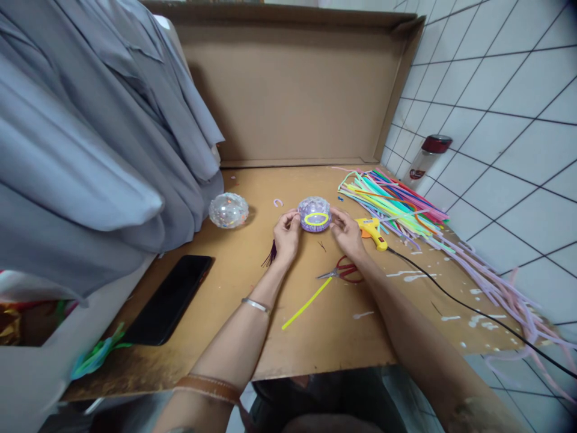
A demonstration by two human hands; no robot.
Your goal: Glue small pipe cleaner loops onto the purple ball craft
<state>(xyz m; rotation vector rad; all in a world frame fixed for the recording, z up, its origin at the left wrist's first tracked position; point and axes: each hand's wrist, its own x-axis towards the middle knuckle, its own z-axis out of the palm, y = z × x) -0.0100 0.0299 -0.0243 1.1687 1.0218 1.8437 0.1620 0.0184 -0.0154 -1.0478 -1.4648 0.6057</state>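
"Grip first: on both sides?"

"Yes. Left hand (286, 234) at the left edge, thumb and fingers apparently pinching the lavender ball (314, 205); right hand (346, 231) curved at the opposite edge, pinching or merely touching, hard to tell."

"And the ball, where exactly?"

"Out on the desk (270, 186), between both hands, yellow loop (317, 225) on the side facing the person. Resting or slightly lifted? Impossible to say."

"How to handle well?"

"Probably best to steady with light, even pressure from opposite sides. Keep fingertips at the edges, clear of the loop, in case of a weak hold there. Turn with both hands together rather than twisting with one."

"Anything nearby to mind?"

"Treat the yellow glue gun (373, 233), just beside the right hand, as possibly hot. Keep the right forearm clear of the red-handled scissors (339, 270), yellow strip (306, 305) close to the blades."
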